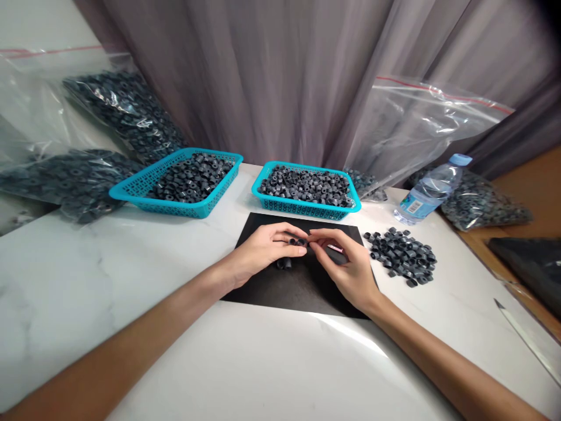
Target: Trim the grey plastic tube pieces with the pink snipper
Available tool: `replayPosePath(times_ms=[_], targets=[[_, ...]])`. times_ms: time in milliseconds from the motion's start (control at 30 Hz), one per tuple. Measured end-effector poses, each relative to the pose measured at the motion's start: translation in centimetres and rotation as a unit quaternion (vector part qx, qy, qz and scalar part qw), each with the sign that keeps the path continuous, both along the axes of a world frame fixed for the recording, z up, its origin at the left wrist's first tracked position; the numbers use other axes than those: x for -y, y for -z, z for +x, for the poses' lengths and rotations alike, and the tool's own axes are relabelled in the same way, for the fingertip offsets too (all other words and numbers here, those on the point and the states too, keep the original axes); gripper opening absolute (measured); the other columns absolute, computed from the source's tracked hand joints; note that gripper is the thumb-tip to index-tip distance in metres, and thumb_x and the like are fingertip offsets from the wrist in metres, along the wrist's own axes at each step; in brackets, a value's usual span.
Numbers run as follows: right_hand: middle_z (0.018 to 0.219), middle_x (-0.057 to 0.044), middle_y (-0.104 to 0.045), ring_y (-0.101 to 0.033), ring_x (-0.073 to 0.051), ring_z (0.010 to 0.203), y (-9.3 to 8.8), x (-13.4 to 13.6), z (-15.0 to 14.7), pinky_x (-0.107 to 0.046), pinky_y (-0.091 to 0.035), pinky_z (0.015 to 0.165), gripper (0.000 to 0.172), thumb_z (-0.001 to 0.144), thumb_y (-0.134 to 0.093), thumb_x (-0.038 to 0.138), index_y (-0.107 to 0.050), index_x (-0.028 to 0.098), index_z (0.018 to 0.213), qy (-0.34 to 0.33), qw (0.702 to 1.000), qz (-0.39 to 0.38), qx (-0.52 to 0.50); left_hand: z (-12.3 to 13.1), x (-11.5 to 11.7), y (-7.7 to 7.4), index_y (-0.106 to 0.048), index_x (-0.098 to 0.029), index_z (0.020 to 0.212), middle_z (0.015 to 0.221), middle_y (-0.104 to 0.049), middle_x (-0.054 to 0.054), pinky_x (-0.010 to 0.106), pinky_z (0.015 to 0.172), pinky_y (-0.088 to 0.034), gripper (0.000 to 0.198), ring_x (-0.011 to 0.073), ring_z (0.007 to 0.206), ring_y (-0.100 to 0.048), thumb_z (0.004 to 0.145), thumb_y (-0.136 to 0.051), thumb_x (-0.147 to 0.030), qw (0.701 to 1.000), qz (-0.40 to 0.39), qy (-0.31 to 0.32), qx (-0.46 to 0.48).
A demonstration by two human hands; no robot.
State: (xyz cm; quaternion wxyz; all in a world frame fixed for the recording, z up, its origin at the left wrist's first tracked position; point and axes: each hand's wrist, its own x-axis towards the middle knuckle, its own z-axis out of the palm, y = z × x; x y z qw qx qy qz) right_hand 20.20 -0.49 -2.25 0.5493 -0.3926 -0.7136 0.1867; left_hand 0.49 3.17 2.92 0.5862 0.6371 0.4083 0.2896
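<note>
Over a black mat (298, 295), my left hand (267, 244) is closed, with small dark ring-shaped pieces (298, 242) between its thumb and fingers. My right hand (344, 257) meets it there, thumb and forefinger pinched at the right end of those pieces; what exactly sits in that pinch is too small to make out. Under the left hand, a few more dark rings (284, 264) lie on the mat. Partly behind the right fingers shows a small pink and white item (335, 249). To the right of the mat is a loose pile of dark grey rings (403, 255).
Two turquoise baskets, left (204, 209) and middle (307, 209), hold many dark pieces. Clear bags of them stand at left (123, 111) and right (482, 199). A water bottle (432, 190) stands behind the pile. A pointed blade-like strip (523, 339) lies at the right on the marble-patterned table (144, 251).
</note>
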Motion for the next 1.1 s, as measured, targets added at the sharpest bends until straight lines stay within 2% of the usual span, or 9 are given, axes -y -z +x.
replayPosePath(times_ms=[167,367,500,600,800,967,1100], targets=[[0.105,-0.006,-0.069,-0.068,-0.016,0.085,0.1,-0.2,-0.2,-0.033,-0.059,0.081,0.019,0.094,-0.067,0.021,-0.064,0.022,0.112,0.006,0.998,-0.011,-0.057,-0.1,-0.2,0.2,-0.074,-0.018,0.105,0.106,-0.077,0.006,0.038,0.104,-0.043,0.027,0.0255,0.116,-0.065,0.079,-0.078,-0.027,1.000,0.000,0.001,0.004],[0.102,-0.006,-0.065,-0.067,-0.019,0.095,0.1,-0.1,-0.4,-0.034,-0.060,0.081,0.004,0.094,-0.066,0.020,-0.067,0.023,0.097,-0.004,0.998,0.001,-0.069,-0.1,-0.1,0.3,-0.073,-0.018,0.112,0.108,-0.078,0.008,0.035,0.090,-0.047,0.033,0.0259,0.111,-0.068,0.082,-0.077,-0.032,0.999,-0.029,0.018,0.013],[0.108,-0.007,-0.064,-0.066,-0.019,0.101,0.0,-0.1,-0.4,-0.034,-0.060,0.082,0.010,0.097,-0.062,0.019,-0.071,0.023,0.099,-0.005,0.999,0.007,-0.037,-0.2,0.2,0.0,-0.070,-0.018,0.118,0.108,-0.078,0.008,0.033,0.085,-0.046,0.037,0.0247,0.109,-0.068,0.084,-0.076,-0.032,0.999,-0.047,0.020,0.016],[0.110,-0.007,-0.065,-0.066,-0.018,0.098,-0.1,-0.2,-0.4,-0.034,-0.059,0.083,0.013,0.097,-0.061,0.020,-0.071,0.023,0.104,-0.009,1.000,0.006,-0.027,-0.2,0.3,-0.4,-0.070,-0.016,0.119,0.110,-0.077,0.010,0.035,0.089,-0.046,0.040,0.0257,0.112,-0.067,0.083,-0.077,-0.032,0.998,-0.063,0.016,0.026],[0.099,-0.005,-0.067,-0.065,-0.018,0.088,-0.3,-0.3,-0.4,-0.034,-0.056,0.080,0.009,0.097,-0.062,0.023,-0.069,0.023,0.103,0.006,0.999,-0.013,-0.031,-0.1,0.3,-0.7,-0.069,-0.017,0.120,0.115,-0.076,0.009,0.034,0.093,-0.047,0.040,0.0243,0.112,-0.067,0.084,-0.077,-0.032,0.997,-0.054,0.044,0.032],[0.095,-0.005,-0.068,-0.062,-0.019,0.085,-0.5,-0.3,-0.4,-0.035,-0.053,0.080,0.007,0.096,-0.065,0.027,-0.068,0.023,0.100,0.032,0.999,-0.024,-0.018,-0.1,0.4,-0.8,-0.067,-0.015,0.121,0.112,-0.077,0.010,0.037,0.101,-0.047,0.041,0.0250,0.116,-0.068,0.083,-0.077,-0.026,0.993,-0.090,0.030,0.064],[0.094,-0.004,-0.068,-0.060,-0.018,0.083,-0.5,-0.4,-0.3,-0.034,-0.051,0.077,0.007,0.096,-0.065,0.026,-0.070,0.024,0.100,0.028,0.999,-0.019,-0.006,-0.3,0.2,-0.7,-0.068,-0.015,0.120,0.111,-0.078,0.009,0.037,0.108,-0.045,0.038,0.0233,0.116,-0.069,0.084,-0.077,-0.022,0.989,-0.121,0.026,0.086]])
